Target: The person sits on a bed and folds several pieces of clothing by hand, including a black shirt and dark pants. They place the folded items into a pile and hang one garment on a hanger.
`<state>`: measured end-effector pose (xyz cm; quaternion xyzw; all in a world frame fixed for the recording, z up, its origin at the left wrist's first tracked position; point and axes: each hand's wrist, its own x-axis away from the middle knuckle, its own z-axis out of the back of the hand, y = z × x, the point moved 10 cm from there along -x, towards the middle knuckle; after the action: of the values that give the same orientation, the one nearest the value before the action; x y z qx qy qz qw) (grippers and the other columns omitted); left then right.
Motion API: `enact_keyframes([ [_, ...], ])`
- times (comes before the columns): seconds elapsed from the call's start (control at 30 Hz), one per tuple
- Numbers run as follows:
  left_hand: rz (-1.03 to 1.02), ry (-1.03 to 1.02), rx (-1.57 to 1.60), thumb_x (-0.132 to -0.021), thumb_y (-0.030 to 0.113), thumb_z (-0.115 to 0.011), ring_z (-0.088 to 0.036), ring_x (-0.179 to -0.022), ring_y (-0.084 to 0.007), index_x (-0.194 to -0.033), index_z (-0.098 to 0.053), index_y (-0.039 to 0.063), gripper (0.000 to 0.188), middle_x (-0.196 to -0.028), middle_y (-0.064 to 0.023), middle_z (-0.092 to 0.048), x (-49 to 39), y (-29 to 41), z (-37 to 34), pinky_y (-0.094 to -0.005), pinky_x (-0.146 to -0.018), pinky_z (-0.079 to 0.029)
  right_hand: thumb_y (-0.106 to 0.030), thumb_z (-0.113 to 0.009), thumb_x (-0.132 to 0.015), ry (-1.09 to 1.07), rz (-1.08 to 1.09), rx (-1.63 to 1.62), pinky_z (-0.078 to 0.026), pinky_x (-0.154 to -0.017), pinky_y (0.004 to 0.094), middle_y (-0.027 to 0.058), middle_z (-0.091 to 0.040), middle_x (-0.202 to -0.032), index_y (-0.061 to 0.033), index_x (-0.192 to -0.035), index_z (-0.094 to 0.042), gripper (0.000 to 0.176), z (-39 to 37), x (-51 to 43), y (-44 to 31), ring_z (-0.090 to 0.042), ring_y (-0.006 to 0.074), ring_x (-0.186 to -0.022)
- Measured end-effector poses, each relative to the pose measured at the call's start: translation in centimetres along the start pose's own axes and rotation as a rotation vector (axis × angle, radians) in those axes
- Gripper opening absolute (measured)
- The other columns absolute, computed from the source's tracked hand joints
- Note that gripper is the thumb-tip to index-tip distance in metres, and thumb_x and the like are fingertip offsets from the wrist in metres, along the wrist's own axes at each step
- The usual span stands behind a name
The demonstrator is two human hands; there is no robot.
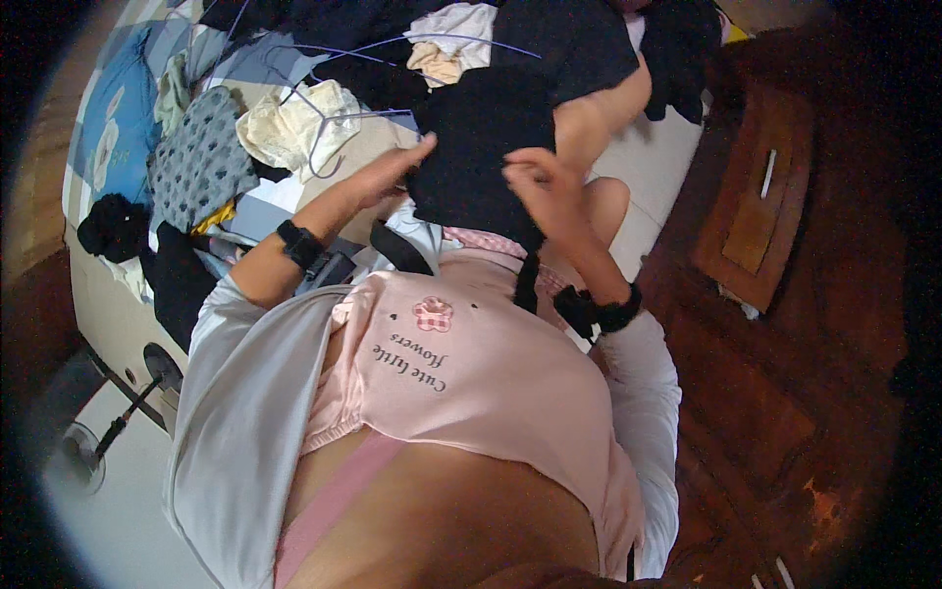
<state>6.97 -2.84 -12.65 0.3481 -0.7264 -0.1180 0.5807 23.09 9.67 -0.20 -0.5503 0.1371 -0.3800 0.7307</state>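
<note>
A black cloth garment lies spread over my lap. My left hand is at its left edge, the thumb along the cloth and the other fingers partly hidden, so a grip cannot be made out. Above the garment's right side is my right hand, slightly blurred, its fingers bent and apart with nothing visible between them. Left of the garment, a thin purple-blue hanger rests partly on a cream lacy garment. A dark band circles each wrist.
Several clothes cover the bed, among them a grey patterned cloth, a white lacy piece and a bunched black item. A blue pillow lies far left. A brown wooden piece with a pale handle stands on the right.
</note>
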Motion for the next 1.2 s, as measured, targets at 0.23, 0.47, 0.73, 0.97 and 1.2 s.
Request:
enact_keyframes([
  [0.23,-0.356,0.022,-0.099,-0.074,0.049,-0.074,-0.062,-0.094,-0.0217,-0.113,-0.061,-0.002,0.066,-0.107,-0.0099,-0.065,-0.9,3.2,-4.2,-0.0326,-0.083,-0.049,-0.014,-0.069,-0.082,0.153,-0.224,0.021,-0.048,-0.087,0.0325,0.0163,-0.059,-0.114,0.0098,-0.119,-0.049,0.049,3.0,0.2,2.8,-0.059,0.0246,-0.098],
  [0.47,-0.151,-0.048,0.235,-0.077,0.029,-0.075,-0.062,-0.101,-0.0215,-0.119,-0.057,-0.002,0.056,-0.116,-0.0134,-0.062,2.0,2.8,-2.8,-0.0312,-0.089,-0.048,-0.010,-0.065,-0.081,-0.148,-0.502,-0.630,-0.048,-0.089,0.0339,0.0148,-0.058,-0.116,0.0044,-0.126,-0.046,0.051,-2.4,-0.1,0.7,-0.059,0.0250,-0.100],
  [0.73,-0.287,-0.528,0.895,-0.085,0.025,-0.067,-0.063,-0.102,-0.0247,-0.121,-0.055,-0.002,0.046,-0.119,-0.0168,-0.060,7.3,7.9,-5.6,-0.0337,-0.092,-0.050,-0.009,-0.062,-0.079,-0.381,-0.361,-0.910,-0.048,-0.094,0.0397,0.0190,-0.055,-0.122,-0.0022,-0.132,-0.042,0.057,-4.5,-2.3,-6.8,-0.058,0.0311,-0.106],
  [0.97,-0.413,-0.047,0.867,-0.076,0.021,-0.070,-0.068,-0.085,-0.0258,-0.108,-0.064,-0.001,0.039,-0.099,-0.0151,-0.068,14.1,9.0,3.4,-0.0382,-0.084,-0.054,-0.013,-0.055,-0.091,-0.650,-0.192,-0.832,-0.052,-0.080,0.0322,0.0129,-0.054,-0.125,-0.0057,-0.112,-0.050,0.022,-7.1,-3.3,-5.0,-0.061,0.0190,-0.094],
  [1.2,-0.757,0.899,0.634,-0.074,0.029,-0.073,-0.066,-0.085,-0.0240,-0.099,-0.067,0.004,0.036,-0.096,-0.0092,-0.069,34.2,2.4,21.7,-0.0348,-0.079,-0.055,-0.012,-0.056,-0.092,-0.480,-0.295,-0.362,-0.051,-0.064,0.0253,0.0124,-0.065,-0.102,-0.0048,-0.104,-0.054,0.015,-6.4,-5.2,3.5,-0.065,0.0175,-0.075],
])
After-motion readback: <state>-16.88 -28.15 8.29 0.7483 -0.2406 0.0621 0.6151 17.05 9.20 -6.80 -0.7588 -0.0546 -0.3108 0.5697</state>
